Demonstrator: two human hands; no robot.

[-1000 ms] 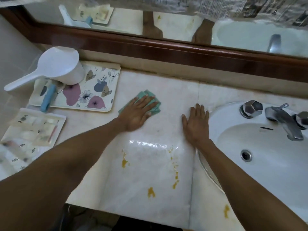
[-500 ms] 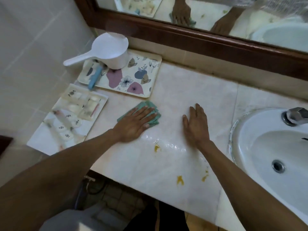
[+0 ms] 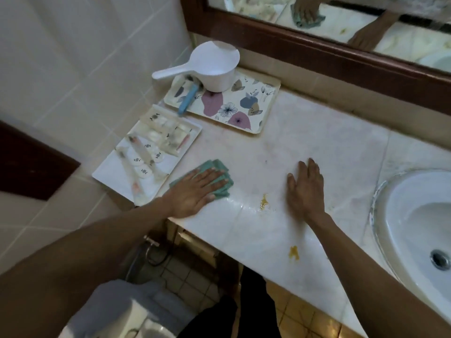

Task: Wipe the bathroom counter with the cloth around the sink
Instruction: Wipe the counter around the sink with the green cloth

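Two hands flat on the worktop (image 3: 317, 147): left hand (image 3: 195, 191) spread, pressing the folded teal cloth (image 3: 220, 175), long axis toward the sink (image 3: 415, 215); right hand (image 3: 305, 189) open, empty.

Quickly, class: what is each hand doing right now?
Left hand: open, flat, pressing the green cloth onto the counter.
Right hand: open, flat on the counter, holding nothing.

A folded teal cloth (image 3: 220, 178) is seen pressed flat on the pale marble counter (image 3: 317, 147), near its front left edge, partly covered. Wet sheen and yellow stains (image 3: 264, 202) are visible beside it. A white oval sink (image 3: 419, 230) is set at the right.
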